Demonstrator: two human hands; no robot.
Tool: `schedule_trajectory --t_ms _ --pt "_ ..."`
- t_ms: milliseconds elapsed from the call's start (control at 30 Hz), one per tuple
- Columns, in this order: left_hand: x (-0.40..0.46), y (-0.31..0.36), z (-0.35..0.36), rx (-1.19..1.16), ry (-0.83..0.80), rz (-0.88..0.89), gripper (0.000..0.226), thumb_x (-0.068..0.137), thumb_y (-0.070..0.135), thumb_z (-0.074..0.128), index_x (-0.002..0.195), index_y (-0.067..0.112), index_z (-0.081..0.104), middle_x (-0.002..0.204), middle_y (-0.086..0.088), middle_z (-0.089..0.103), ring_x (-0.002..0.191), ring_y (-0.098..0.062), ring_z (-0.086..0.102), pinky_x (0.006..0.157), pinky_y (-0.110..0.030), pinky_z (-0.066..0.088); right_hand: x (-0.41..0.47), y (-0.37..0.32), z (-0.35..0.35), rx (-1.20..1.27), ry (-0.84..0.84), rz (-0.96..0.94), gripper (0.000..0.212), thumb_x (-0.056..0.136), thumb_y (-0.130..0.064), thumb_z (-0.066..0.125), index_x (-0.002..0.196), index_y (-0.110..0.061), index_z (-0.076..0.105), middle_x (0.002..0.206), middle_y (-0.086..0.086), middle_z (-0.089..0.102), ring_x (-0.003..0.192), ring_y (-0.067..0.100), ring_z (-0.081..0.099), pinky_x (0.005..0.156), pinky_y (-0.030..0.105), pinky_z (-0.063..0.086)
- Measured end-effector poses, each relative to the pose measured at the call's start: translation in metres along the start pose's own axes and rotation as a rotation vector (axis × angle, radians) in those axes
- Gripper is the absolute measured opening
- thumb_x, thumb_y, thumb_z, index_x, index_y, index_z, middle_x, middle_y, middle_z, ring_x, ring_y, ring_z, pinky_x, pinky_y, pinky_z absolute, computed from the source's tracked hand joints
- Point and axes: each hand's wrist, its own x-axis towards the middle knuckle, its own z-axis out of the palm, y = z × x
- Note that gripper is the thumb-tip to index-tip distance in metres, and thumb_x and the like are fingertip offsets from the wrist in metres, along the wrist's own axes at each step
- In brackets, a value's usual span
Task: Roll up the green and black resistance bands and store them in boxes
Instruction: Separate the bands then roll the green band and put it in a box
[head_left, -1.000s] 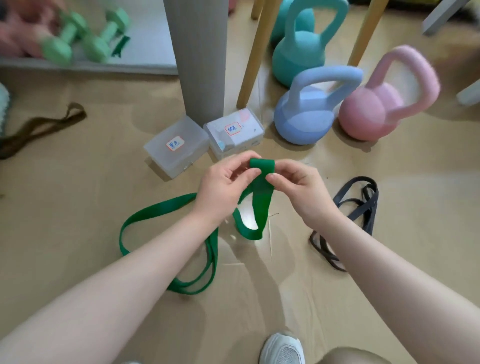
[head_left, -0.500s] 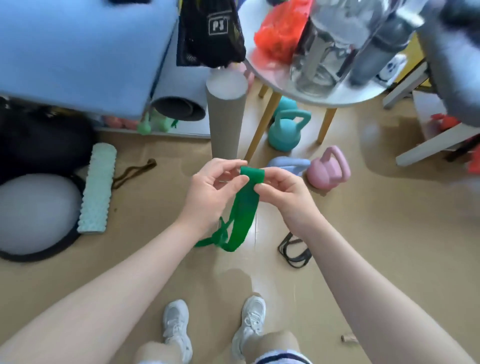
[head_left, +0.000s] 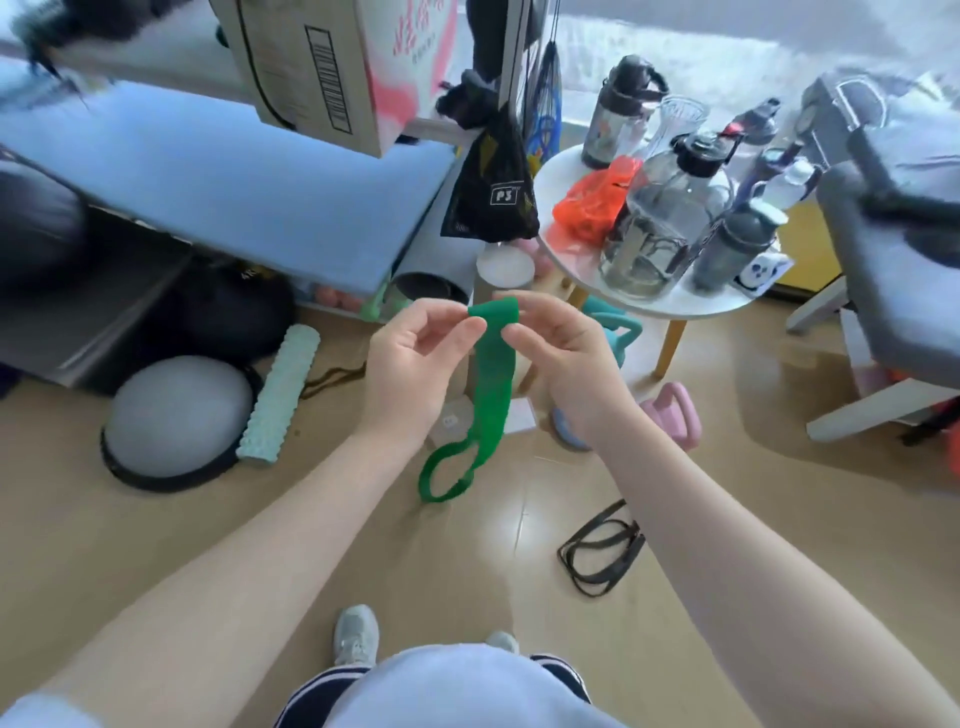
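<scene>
The green resistance band (head_left: 492, 384) hangs in the air in front of me, its top fold pinched between both hands and its loops dangling above the floor. My left hand (head_left: 410, 364) grips the fold from the left, my right hand (head_left: 566, 358) from the right. The black resistance band (head_left: 602, 553) lies in a loose heap on the floor to the lower right, apart from both hands. Two clear plastic boxes (head_left: 454, 415) sit on the floor behind the hanging band, mostly hidden by it and my hands.
A round white table (head_left: 670, 306) with several bottles stands at the right. Pink (head_left: 672, 415), blue and teal kettlebells sit under it. A grey balance dome (head_left: 176, 410) and mint foam roller (head_left: 280, 389) lie at left, below a blue padded bench (head_left: 234, 182). My shoes (head_left: 356, 634) are below.
I have risen from near the floor to standing, and the view pulled back. The green band has been lifted off the floor with both hands still pinching its top fold.
</scene>
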Motion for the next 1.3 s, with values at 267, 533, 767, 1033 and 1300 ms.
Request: schedule_trajectory --t_ms 267,533,767,1033,1300 --pt "-0.034 -0.005 0.007 -0.158 -0.144 -0.222 0.017 0.086 0.012 0.060 0.101 0.018 0.054 0.098 0.005 0.065 0.088 -0.003 0.063 0.071 -0.015 0.049 -0.020 0.000 0.004 0.013 0.080 0.108 0.008 0.091 -0.009 0.055 0.091 -0.013 0.062 0.071 -0.005 0.066 0.061 0.007 0.056 0.058 0.018 0.046" --pt "-0.074 -0.067 -0.010 0.138 -0.523 -0.374 0.024 0.088 -0.001 0.054 0.108 0.008 0.061 0.104 -0.004 0.069 0.095 -0.010 0.065 0.085 -0.022 0.050 -0.032 0.014 0.001 0.449 0.028 0.264 0.028 0.097 -0.010 0.041 0.121 -0.014 0.056 0.075 -0.002 0.069 0.062 0.011 0.063 0.059 0.024 0.053" --pt "-0.056 -0.083 -0.034 0.248 -0.081 -0.349 0.011 0.084 0.002 0.062 0.089 0.010 0.067 0.086 -0.004 0.070 0.073 0.001 0.061 0.070 -0.009 0.047 0.010 0.005 0.020 0.499 -0.024 0.337 0.027 0.099 -0.011 0.035 0.109 -0.017 0.060 0.070 -0.002 0.067 0.059 0.010 0.063 0.056 0.021 0.052" --pt "0.066 -0.068 -0.093 0.407 0.180 -0.146 0.013 0.084 0.006 0.061 0.090 0.015 0.068 0.089 -0.001 0.069 0.086 -0.017 0.065 0.081 -0.032 0.052 0.080 0.010 0.055 0.464 0.017 0.378 0.032 0.099 -0.006 0.032 0.111 -0.018 0.059 0.085 -0.002 0.067 0.067 0.006 0.063 0.066 0.023 0.048" --pt "0.173 -0.070 -0.126 0.424 0.173 -0.008 0.013 0.083 0.004 0.061 0.091 0.012 0.067 0.090 -0.002 0.065 0.087 -0.019 0.063 0.082 -0.042 0.054 0.168 0.017 0.090 0.549 0.087 0.345 0.036 0.099 -0.006 0.029 0.113 -0.019 0.059 0.089 -0.001 0.062 0.072 0.010 0.055 0.059 0.021 0.051"
